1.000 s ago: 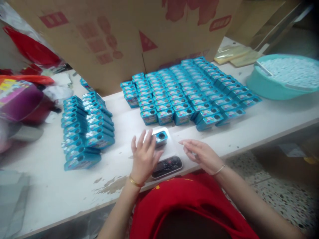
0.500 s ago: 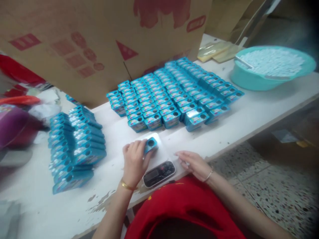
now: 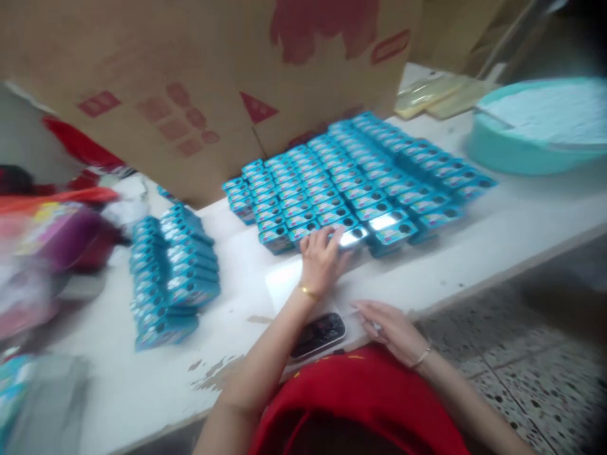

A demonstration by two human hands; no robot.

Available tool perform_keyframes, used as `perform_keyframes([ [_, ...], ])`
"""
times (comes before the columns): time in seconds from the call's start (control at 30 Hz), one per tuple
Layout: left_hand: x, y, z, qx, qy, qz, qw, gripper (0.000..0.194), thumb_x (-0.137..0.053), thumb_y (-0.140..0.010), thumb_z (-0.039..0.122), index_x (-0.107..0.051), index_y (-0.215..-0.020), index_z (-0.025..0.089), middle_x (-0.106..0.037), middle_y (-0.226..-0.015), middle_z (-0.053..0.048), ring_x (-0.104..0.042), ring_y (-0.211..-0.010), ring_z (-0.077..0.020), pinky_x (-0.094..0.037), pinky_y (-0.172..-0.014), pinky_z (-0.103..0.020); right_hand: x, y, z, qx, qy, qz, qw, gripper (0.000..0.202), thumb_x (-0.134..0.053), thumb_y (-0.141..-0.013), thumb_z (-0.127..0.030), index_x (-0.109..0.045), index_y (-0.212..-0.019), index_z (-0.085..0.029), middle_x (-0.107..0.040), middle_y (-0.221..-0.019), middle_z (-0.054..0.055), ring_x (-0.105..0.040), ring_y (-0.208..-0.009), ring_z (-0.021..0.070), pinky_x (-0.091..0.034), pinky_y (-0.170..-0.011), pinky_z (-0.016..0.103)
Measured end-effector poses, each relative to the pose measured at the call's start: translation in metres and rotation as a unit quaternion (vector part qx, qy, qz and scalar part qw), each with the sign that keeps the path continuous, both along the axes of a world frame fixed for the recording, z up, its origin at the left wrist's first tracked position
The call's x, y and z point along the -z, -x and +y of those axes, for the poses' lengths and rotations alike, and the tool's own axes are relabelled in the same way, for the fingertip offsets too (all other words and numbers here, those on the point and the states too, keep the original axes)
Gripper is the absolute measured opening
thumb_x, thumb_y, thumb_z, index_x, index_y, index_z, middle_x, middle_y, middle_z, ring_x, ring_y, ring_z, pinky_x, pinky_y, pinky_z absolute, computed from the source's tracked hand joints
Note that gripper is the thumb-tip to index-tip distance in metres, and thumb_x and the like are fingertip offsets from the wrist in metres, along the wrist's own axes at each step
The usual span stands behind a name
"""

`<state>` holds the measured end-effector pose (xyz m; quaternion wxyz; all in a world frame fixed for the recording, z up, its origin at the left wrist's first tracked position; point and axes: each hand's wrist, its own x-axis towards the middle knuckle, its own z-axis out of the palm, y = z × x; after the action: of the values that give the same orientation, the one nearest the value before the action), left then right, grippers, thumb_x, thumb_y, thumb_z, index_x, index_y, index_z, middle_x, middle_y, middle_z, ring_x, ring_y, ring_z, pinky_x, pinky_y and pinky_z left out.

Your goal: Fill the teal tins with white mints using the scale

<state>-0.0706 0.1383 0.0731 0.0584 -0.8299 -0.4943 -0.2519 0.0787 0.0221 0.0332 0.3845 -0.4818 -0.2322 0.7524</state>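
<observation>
My left hand (image 3: 323, 260) reaches forward over the kitchen scale (image 3: 318, 335), its fingers closed around a small blue box (image 3: 353, 236) with a shiny top. That box is at the front edge of the rows of blue boxes (image 3: 327, 180), beside their front row. The scale's white plate (image 3: 282, 284) partly shows behind the forearm; its dark display panel is partly covered. My right hand (image 3: 386, 328) rests near the table edge, right of the scale, fingers curled together. A small whitish spot shows at its fingers, too blurred to name.
Two columns of blue boxes with white pieces on them (image 3: 190, 284) stand at left. A turquoise tub (image 3: 526, 151) of white pieces sits at far right. A large cardboard box (image 3: 227, 57) stands behind. Purple and red items (image 3: 76, 234) lie at left.
My left hand has carried the blue box from the scale's plate forward and right to the front row. My right hand stays beside the scale. The view has shifted left.
</observation>
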Motion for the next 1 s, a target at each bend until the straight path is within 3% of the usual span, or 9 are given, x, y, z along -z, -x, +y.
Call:
perform_keyframes([
  [0.07, -0.003, 0.044, -0.021, -0.046, -0.019, -0.046, 0.998, 0.047, -0.055, -0.084, 0.041, -0.046, -0.126, 0.020, -0.054, -0.119, -0.011, -0.048, -0.112, -0.0233, -0.033, -0.093, -0.038, 0.003, 0.000, -0.003, -0.016, 0.004, -0.009, 1.000, 0.038, -0.071, -0.070, -0.047, -0.067, -0.091, -0.015, -0.049, -0.067, -0.001, -0.031, -0.045, 0.0025, -0.011, -0.041, 0.020],
  [0.13, -0.006, 0.101, -0.050, -0.142, -0.037, -0.075, 0.986, 0.043, -0.055, -0.085, 0.038, -0.049, -0.122, 0.018, -0.055, -0.116, -0.012, -0.049, -0.111, -0.0227, -0.035, -0.095, -0.037, 0.006, 0.002, -0.005, -0.037, 0.010, -0.010, 0.999, 0.037, -0.071, -0.071, -0.047, -0.068, -0.092, -0.016, -0.049, -0.067, -0.001, -0.031, -0.046, 0.0030, -0.014, -0.041, 0.020],
  [0.27, -0.008, 0.213, -0.111, -0.318, -0.039, -0.051, 0.946, 0.030, -0.046, -0.088, 0.034, -0.055, -0.109, 0.014, -0.059, -0.097, -0.011, -0.054, -0.090, -0.0203, -0.042, -0.083, -0.034, 0.008, 0.009, -0.005, -0.059, 0.021, -0.020, 0.998, 0.040, -0.074, -0.066, -0.049, -0.071, -0.091, -0.018, -0.053, -0.070, 0.001, -0.035, -0.049, 0.0052, -0.021, -0.040, 0.020],
  [0.33, -0.010, 0.248, -0.127, -0.365, -0.047, 0.003, 0.930, 0.034, -0.047, -0.088, 0.035, -0.054, -0.113, 0.014, -0.057, -0.103, -0.013, -0.052, -0.097, -0.0227, -0.040, -0.087, -0.036, 0.005, 0.013, -0.003, -0.061, 0.019, -0.035, 0.997, 0.042, -0.076, -0.062, -0.049, -0.072, -0.090, -0.019, -0.057, -0.072, 0.004, -0.040, -0.051, 0.0072, -0.026, -0.040, 0.021],
  [0.4, -0.014, 0.266, -0.129, -0.398, -0.040, 0.074, 0.914, 0.038, -0.049, -0.086, 0.038, -0.053, -0.118, 0.017, -0.054, -0.114, -0.014, -0.048, -0.107, -0.0273, -0.036, -0.092, -0.041, 0.001, 0.018, -0.002, -0.063, 0.011, -0.048, 0.997, 0.042, -0.076, -0.061, -0.050, -0.073, -0.089, -0.019, -0.060, -0.074, 0.005, -0.043, -0.052, 0.0090, -0.030, -0.041, 0.022],
  [0.57, -0.019, 0.274, -0.100, -0.415, 0.046, 0.185, 0.889, 0.031, -0.054, -0.082, 0.039, -0.061, -0.106, 0.021, -0.050, -0.124, -0.013, -0.043, -0.111, -0.0337, -0.033, -0.087, -0.046, -0.013, 0.025, -0.004, -0.061, -0.012, -0.062, 0.996, 0.042, -0.075, -0.062, -0.050, -0.073, -0.090, -0.018, -0.058, -0.070, 0.004, -0.039, -0.050, 0.0080, -0.027, -0.041, 0.022],
  [0.8, -0.015, 0.274, -0.093, -0.342, 0.022, 0.215, 0.915, 0.016, -0.052, -0.083, 0.030, -0.061, -0.089, 0.018, -0.052, -0.122, -0.014, -0.043, -0.110, -0.0351, -0.034, -0.084, -0.048, -0.012, 0.020, -0.007, -0.036, -0.022, -0.043, 0.998, 0.040, -0.074, -0.066, -0.047, -0.069, -0.089, -0.015, -0.050, -0.065, 0.000, -0.030, -0.047, 0.0047, -0.013, -0.041, 0.022],
  [0.9, -0.032, 0.250, -0.098, -0.286, 0.009, 0.201, 0.937, 0.014, -0.050, -0.084, 0.029, -0.059, -0.082, 0.018, -0.055, -0.116, -0.013, -0.047, -0.107, -0.0327, -0.035, -0.085, -0.047, -0.009, 0.019, -0.005, -0.038, -0.009, -0.040, 0.998, 0.040, -0.073, -0.067, -0.046, -0.068, -0.091, -0.014, -0.050, -0.066, 0.000, -0.030, -0.047, 0.0047, -0.012, -0.041, 0.022],
  [1.0, -0.062, 0.202, -0.099, -0.194, 0.032, 0.161, 0.967, 0.015, -0.047, -0.087, 0.030, -0.056, -0.084, 0.018, -0.059, -0.104, -0.011, -0.054, -0.089, -0.0243, -0.040, -0.076, -0.038, -0.009, 0.019, -0.003, -0.037, -0.014, -0.023, 0.999, 0.037, -0.071, -0.070, -0.044, -0.067, -0.091, -0.014, -0.052, -0.068, 0.001, -0.032, -0.048, 0.0048, -0.013, -0.041, 0.022],
])
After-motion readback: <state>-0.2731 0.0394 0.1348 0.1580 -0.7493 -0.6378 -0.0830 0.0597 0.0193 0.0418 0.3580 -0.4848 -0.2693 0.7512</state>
